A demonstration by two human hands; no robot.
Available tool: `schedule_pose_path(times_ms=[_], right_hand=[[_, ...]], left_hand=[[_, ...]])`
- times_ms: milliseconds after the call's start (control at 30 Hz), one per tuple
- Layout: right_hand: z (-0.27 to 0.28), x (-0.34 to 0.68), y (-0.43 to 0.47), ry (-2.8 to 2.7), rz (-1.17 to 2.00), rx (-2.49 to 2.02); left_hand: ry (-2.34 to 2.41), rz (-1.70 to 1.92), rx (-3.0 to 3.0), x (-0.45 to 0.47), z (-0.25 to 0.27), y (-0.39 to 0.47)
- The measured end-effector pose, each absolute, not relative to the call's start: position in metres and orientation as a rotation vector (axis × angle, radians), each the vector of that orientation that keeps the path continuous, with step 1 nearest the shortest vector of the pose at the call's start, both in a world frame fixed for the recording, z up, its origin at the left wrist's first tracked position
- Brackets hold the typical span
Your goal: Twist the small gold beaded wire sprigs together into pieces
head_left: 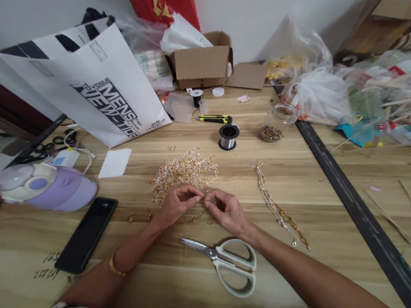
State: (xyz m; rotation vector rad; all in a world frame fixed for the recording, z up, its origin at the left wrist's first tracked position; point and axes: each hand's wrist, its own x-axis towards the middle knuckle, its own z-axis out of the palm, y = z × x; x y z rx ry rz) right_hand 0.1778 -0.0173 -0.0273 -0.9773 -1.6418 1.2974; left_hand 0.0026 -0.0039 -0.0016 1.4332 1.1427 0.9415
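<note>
My left hand [179, 203] and my right hand [226, 211] meet fingertip to fingertip over the table, both closed in a pinch. A tiny piece sits in the left fingertips, too small to name. From beneath the right fingers a thin gold chain [195, 218] trails onto the wood, its upper end hidden by them. Just behind the left hand lies a loose heap of gold and silvery chain pieces [183, 173]. Scissors [212, 253] with pale handles rest in front of the hands. Right of them, gold and silver chains [272, 201] lie bundled lengthwise.
Behind stand a wire spool [228, 138], a yellow-black utility knife [214, 119] and a glass jar [278, 122] of beads. At left are a phone [87, 234], a purple bottle [64, 190] and a white paper bag [103, 78]. A cardboard box [200, 65] sits at the back.
</note>
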Motion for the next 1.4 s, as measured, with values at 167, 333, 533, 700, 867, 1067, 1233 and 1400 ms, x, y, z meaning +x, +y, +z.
schedule_pose_path(times_ms=[167, 333, 533, 700, 867, 1067, 1233, 1400], right_hand=[[-0.0273, 0.1780, -0.0173, -1.640, 1.291, -0.993], [-0.0241, 0.1781, -0.0180, -1.632, 1.310, -0.985], [-0.0235, 0.1781, -0.0179, -1.609, 1.304, -0.976], [-0.0257, 0.1784, -0.0173, -1.621, 1.308, -0.977], [-0.0264, 0.1780, -0.0175, -1.618, 1.304, -0.970], [-0.0256, 0.1780, -0.0181, -1.617, 1.311, -0.985], [-0.0253, 0.1780, -0.0179, -1.617, 1.325, -0.981], [-0.0256, 0.1777, -0.0179, -1.618, 1.319, -0.980]], left_hand=[[1.133, 0.951, 1.407, 0.0019, -0.0033, -0.0029], [1.146, 0.944, 1.418, 0.0019, -0.0022, -0.0034], [1.172, 0.939, 1.462, 0.0021, 0.0011, -0.0051], [1.179, 0.941, 1.474, 0.0020, -0.0004, -0.0045], [1.198, 0.931, 1.406, 0.0012, -0.0024, -0.0039], [1.216, 0.909, 1.388, 0.0020, -0.0002, -0.0040], [1.212, 0.915, 1.388, 0.0024, -0.0006, -0.0036], [1.186, 0.920, 1.431, 0.0018, -0.0021, -0.0031]])
